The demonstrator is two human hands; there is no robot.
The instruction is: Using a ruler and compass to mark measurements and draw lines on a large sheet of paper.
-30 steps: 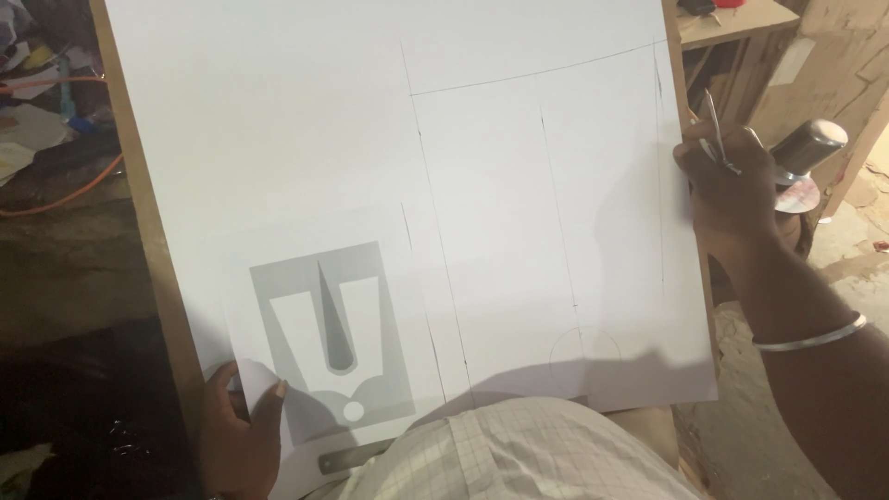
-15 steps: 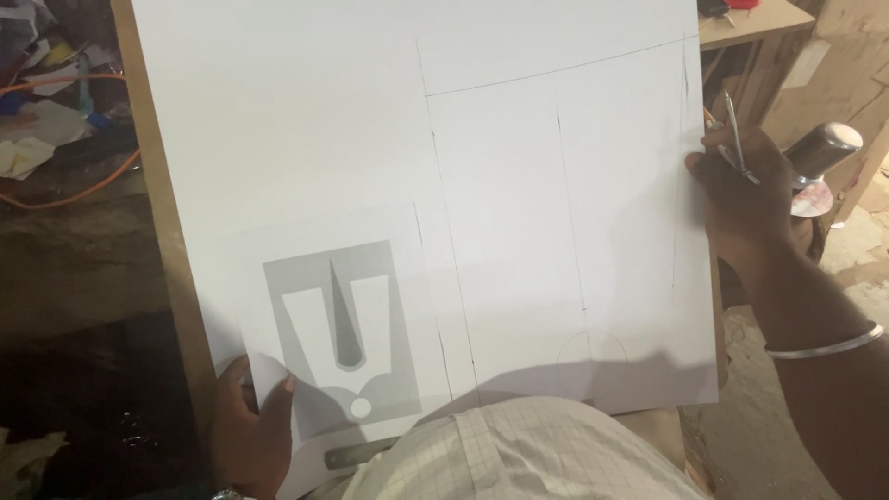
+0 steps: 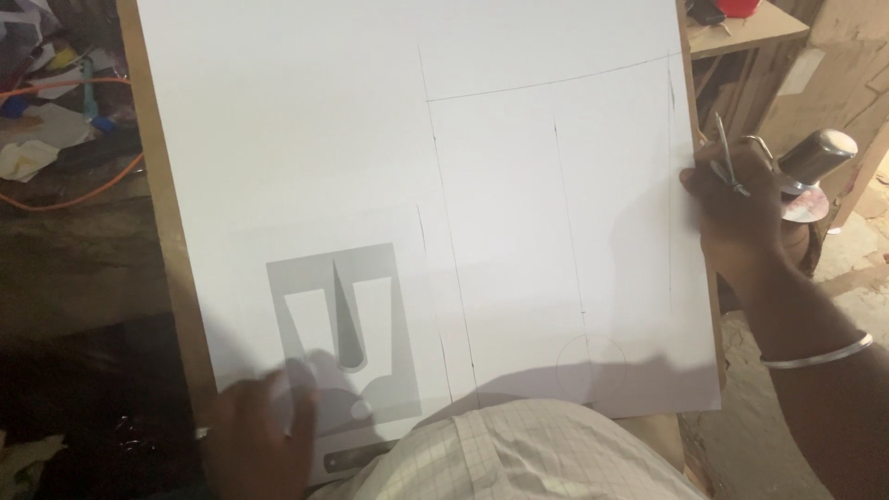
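A large white sheet [image 3: 370, 139] with pencil lines lies on a brown board [image 3: 157, 185]. A smaller sheet with a grey printed shape [image 3: 343, 319] rests on its lower left. My left hand [image 3: 255, 435] lies on that smaller sheet's lower left corner, next to a metal ruler [image 3: 356, 458] at the board's bottom edge. My right hand [image 3: 732, 208] is at the big sheet's right edge and holds a metal compass [image 3: 727, 153], its legs pointing up. A metal bangle [image 3: 820, 352] is on my right wrist.
A shiny metal can [image 3: 815, 157] stands to the right of the board, behind my right hand. Clutter with an orange cable [image 3: 56, 88] lies at the left. A wooden shelf [image 3: 741, 37] is at the top right. My checked shirt [image 3: 519, 458] fills the bottom middle.
My left hand has slid further onto the smaller sheet. My right hand with the compass has stayed at the sheet's right edge. The view has shifted a little.
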